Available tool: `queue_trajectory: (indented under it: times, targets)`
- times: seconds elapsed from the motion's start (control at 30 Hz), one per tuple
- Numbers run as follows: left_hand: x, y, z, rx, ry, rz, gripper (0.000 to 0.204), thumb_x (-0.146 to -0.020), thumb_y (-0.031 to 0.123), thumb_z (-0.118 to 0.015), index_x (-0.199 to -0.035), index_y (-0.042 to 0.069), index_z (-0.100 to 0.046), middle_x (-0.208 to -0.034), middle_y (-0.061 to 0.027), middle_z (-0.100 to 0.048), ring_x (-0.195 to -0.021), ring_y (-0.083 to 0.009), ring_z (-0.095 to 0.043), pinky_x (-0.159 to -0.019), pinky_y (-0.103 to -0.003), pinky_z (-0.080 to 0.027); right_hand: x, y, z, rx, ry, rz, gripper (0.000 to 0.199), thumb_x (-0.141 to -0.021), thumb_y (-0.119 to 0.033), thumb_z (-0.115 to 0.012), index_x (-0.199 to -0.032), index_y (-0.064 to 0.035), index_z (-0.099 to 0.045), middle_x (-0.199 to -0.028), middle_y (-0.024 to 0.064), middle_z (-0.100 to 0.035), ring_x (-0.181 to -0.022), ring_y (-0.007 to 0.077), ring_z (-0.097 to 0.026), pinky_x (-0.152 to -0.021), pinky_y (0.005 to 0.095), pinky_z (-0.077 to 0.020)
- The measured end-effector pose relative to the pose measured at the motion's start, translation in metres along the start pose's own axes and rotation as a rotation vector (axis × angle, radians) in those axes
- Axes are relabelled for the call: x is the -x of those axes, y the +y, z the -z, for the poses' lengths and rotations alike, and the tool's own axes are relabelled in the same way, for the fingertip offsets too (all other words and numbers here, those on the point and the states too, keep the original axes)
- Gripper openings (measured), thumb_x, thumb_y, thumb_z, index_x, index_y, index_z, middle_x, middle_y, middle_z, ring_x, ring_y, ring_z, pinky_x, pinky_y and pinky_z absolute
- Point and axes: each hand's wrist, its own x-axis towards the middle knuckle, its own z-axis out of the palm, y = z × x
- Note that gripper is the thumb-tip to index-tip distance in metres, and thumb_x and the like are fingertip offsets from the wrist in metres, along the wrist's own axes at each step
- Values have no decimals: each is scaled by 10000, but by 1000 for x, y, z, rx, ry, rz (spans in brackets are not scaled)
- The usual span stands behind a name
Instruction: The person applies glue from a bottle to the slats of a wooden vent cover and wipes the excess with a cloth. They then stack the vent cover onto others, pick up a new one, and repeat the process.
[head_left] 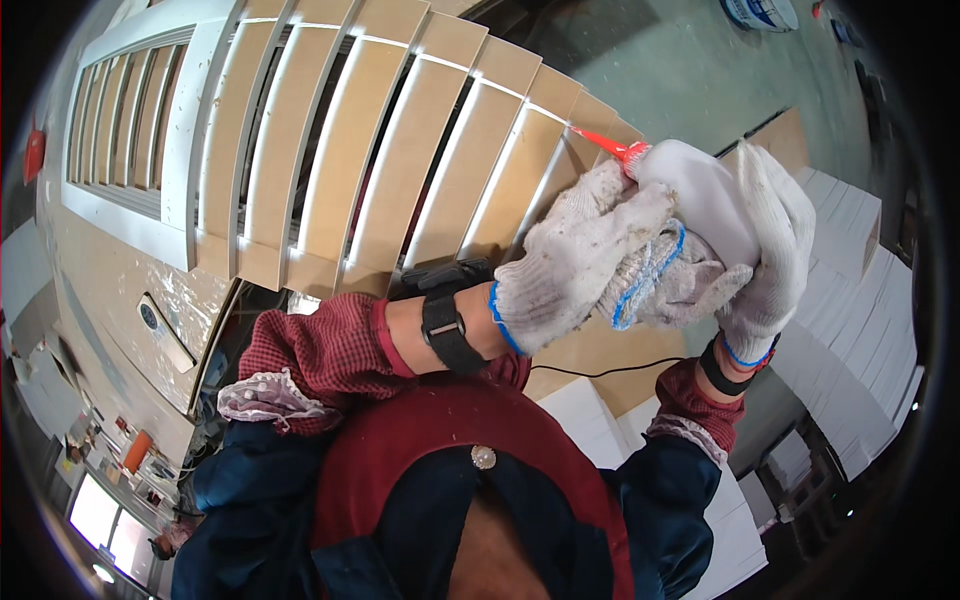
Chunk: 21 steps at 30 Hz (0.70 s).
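Note:
A white squeeze tube with a red pointed nozzle is gripped by both gloved hands. My left hand wraps the tube near the nozzle end. My right hand clasps the tube's rear, its fingers over the top. The nozzle tip touches the edge of a tan wooden slat on a louvred panel. Both hands wear white knit gloves with blue cuffs, and black bands sit on both wrists.
The louvred panel with tan slats fills the upper left, with a white-framed louvre section at its far left. Stacks of white boards stand at the right. A thin black cable crosses a tan board below the hands. The floor is green-grey.

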Motion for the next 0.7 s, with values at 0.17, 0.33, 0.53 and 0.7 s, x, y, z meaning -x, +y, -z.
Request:
queue_trajectory:
  times: [0.17, 0.33, 0.53, 0.7]
  targets:
    - [0, -3, 12, -851, -72, -651, 290, -943, 58, -532, -1220, -23, -562, -1193, -127, -565, -1074, -234, -567, -918, -302, -479, 9, 0, -8, -62, 24, -24, 597, -686, -196, -803, -1219, -7, -613, -1208, 147, -633, -1128, 331, -581, -970, 413, -454]
    - [-1, -21, 15, -244, -18, -113, 297, -959, 122, -555, -1236, 15, -548, -1107, -58, -594, -1007, -135, -581, -856, -268, -490, 8, 6, -16, -103, 44, 10, 584, -736, -233, -787, -1238, -5, -594, -1213, 143, -631, -1131, 332, -576, -971, 405, -453]
    - [-13, -4, -8, 337, 122, 281, 305, -955, 164, -576, -1229, 33, -549, -1026, -17, -607, -912, -80, -576, -794, -232, -486, 14, 16, -18, -130, 53, 13, 628, -737, -273, -789, -1261, -1, -575, -1223, 143, -622, -1140, 328, -565, -975, 403, -448]
    - [-15, -8, -2, 378, 94, 278, 310, -953, 177, -579, -1222, 25, -552, -1010, -17, -608, -899, -72, -573, -779, -229, -485, 11, 15, -17, -131, 18, 21, 632, -736, -266, -792, -1266, -3, -572, -1223, 143, -617, -1140, 323, -566, -971, 400, -451]
